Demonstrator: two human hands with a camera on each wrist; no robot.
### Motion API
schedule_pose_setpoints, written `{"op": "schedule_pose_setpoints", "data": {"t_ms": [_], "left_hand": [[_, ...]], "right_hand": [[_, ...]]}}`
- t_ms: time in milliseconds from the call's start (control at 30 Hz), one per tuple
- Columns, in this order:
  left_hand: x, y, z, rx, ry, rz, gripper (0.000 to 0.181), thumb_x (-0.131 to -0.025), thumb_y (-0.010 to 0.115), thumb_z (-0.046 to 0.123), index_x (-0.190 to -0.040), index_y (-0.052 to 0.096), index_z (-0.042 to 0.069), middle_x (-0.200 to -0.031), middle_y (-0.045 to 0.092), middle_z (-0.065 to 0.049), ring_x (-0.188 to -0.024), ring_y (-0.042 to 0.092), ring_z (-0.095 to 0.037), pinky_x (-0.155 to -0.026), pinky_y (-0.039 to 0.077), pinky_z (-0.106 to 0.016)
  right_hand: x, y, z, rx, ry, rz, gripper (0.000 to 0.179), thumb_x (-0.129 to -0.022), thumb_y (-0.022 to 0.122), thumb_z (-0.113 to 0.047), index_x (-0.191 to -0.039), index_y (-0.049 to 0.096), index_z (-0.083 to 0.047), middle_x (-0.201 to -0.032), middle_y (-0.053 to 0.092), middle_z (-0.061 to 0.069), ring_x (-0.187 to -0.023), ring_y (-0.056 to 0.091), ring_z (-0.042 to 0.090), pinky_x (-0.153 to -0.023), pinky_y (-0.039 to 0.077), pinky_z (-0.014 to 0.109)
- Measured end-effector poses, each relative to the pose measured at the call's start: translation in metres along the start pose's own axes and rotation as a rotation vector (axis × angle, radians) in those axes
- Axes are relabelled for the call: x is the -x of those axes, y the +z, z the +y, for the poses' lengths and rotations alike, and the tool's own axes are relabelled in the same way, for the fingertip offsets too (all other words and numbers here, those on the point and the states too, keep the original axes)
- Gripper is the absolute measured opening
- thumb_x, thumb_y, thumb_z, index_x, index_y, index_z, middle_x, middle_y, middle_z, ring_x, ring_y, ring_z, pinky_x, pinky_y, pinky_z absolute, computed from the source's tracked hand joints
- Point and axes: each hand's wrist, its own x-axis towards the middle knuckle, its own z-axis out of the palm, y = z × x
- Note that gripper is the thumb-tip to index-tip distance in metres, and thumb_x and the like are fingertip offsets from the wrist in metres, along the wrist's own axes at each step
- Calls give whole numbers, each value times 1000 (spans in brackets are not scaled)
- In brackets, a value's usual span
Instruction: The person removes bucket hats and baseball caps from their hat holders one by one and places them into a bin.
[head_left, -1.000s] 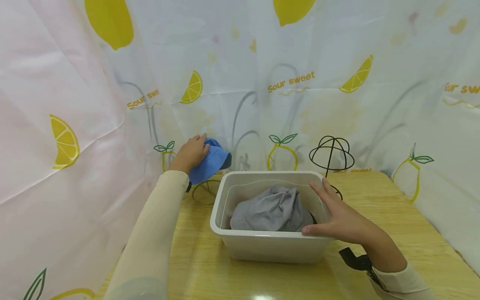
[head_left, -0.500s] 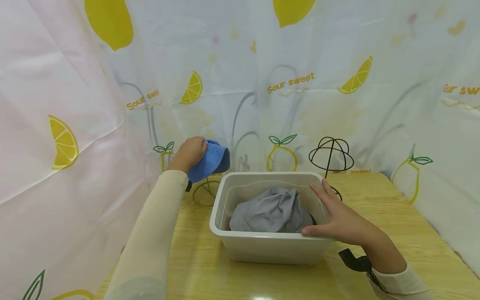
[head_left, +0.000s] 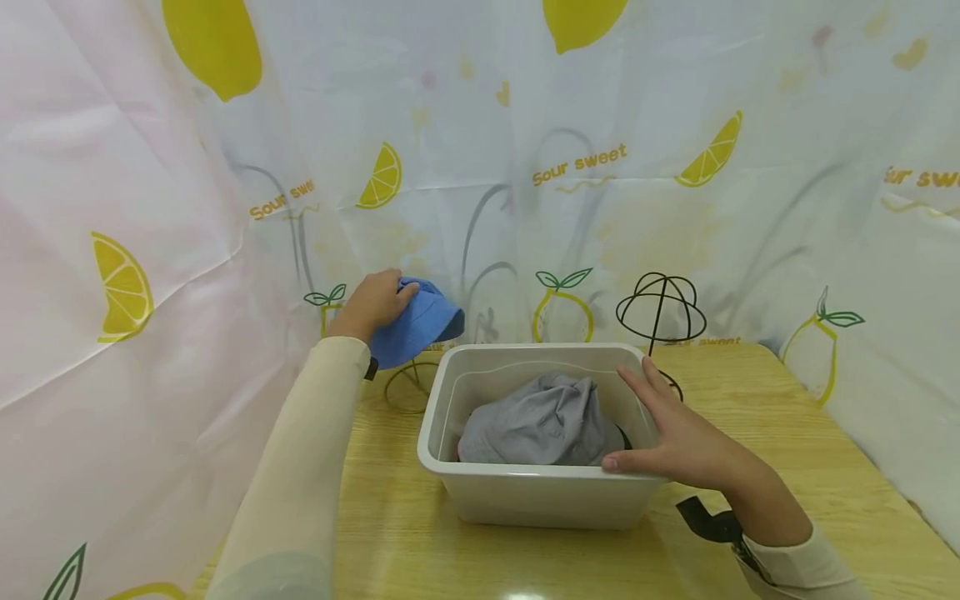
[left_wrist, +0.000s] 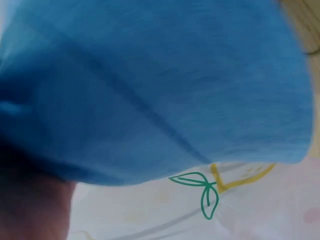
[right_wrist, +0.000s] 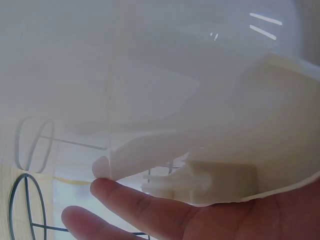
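Note:
My left hand (head_left: 375, 302) grips the top of a blue hat (head_left: 420, 323), its brim toward the right. A thin wire stand (head_left: 408, 390) shows under the hat, its upper part hidden. In the left wrist view the blue fabric (left_wrist: 165, 95) fills most of the picture. My right hand (head_left: 682, 437) rests on the right end of a white plastic bin (head_left: 525, 493), thumb on the front rim and fingers spread along the side. In the right wrist view straight fingers (right_wrist: 145, 210) lie against the bin's wall (right_wrist: 125, 75). A crumpled grey cap (head_left: 540, 423) lies inside the bin.
Behind the bin's right end stands a black wire hat stand (head_left: 662, 310), bare on top. Everything stands on a light wooden table (head_left: 780, 450). A lemon-print curtain (head_left: 480, 100) encloses the back and both sides.
My left hand's fingers have drawn in on the top of the hat. Hand and hat have shifted slightly left, and the brim has tipped up and back down. The right hand and bin stay put.

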Motion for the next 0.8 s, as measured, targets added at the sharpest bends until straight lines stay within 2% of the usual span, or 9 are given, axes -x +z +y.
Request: {"op": "schedule_pose_setpoints", "data": {"t_ms": [100, 167, 233, 300, 367, 467, 533, 600, 800], "left_hand": [[-1, -1, -2, 19, -23, -87, 64, -111, 38, 44, -159, 36, 1, -160, 35, -33, -149, 33, -50, -121, 28, -61], [-1, -1, -2, 38, -43, -130, 65, -112, 34, 44, -165, 25, 7, -166, 21, -33, -154, 20, -51, -124, 20, -63], [-1, -1, -2, 52, -61, -148, 64, -112, 30, 43, -166, 22, 10, -168, 16, -33, -155, 15, -52, -125, 17, -64], [-2, -1, -1, 57, -67, -140, 62, -112, 27, 38, -165, 24, 5, -167, 21, -32, -155, 18, -51, -125, 18, -63], [-5, -1, 1, 39, -50, -122, 60, -112, 25, 33, -160, 32, -2, -163, 31, -32, -152, 26, -50, -125, 22, -60], [-8, -2, 5, 2, -16, -97, 55, -111, 25, 26, -145, 49, -9, -151, 48, -33, -144, 40, -50, -121, 31, -58], [-9, -3, 8, -19, -1, -86, 52, -111, 25, 23, -135, 56, -11, -143, 53, -35, -139, 46, -51, -118, 35, -59], [-9, -5, 10, -27, 2, -81, 51, -111, 26, 21, -131, 59, -12, -141, 54, -37, -137, 47, -52, -117, 36, -59], [-7, -7, 11, -31, -27, -64, 52, -112, 23, 20, -135, 53, -16, -143, 50, -39, -136, 46, -55, -117, 36, -60]], "right_hand": [[0, 0, 0, 4, -4, 2, 121, -81, 85, -53, -169, 7, -24, -172, -19, 16, -152, 6, 60, -104, 29, 82], [0, 0, 1, 4, -5, 1, 121, -81, 85, -53, -169, 6, -25, -172, -20, 15, -152, 6, 61, -104, 29, 82], [-1, -1, 1, 6, -7, 2, 121, -81, 85, -53, -169, 6, -26, -172, -20, 15, -152, 6, 61, -104, 30, 82], [-1, -1, 2, 11, -6, 5, 121, -81, 85, -53, -169, 6, -26, -172, -20, 14, -152, 6, 61, -104, 30, 82], [0, -2, 2, 14, -4, 8, 121, -81, 85, -53, -169, 6, -25, -172, -19, 14, -152, 7, 60, -104, 30, 82], [0, -2, 2, 17, -1, 9, 121, -81, 85, -53, -169, 7, -25, -172, -19, 14, -152, 6, 60, -104, 30, 82], [0, -2, 2, 14, -1, 7, 121, -81, 85, -53, -169, 6, -26, -172, -20, 14, -152, 6, 60, -104, 29, 82], [0, -2, 2, 13, -2, 6, 120, -82, 85, -53, -168, 5, -28, -172, -20, 14, -152, 6, 60, -104, 29, 82], [0, 0, 4, -1, -1, -4, 120, -82, 85, -52, -168, 6, -28, -172, -21, 13, -153, 5, 60, -104, 30, 82]]}}
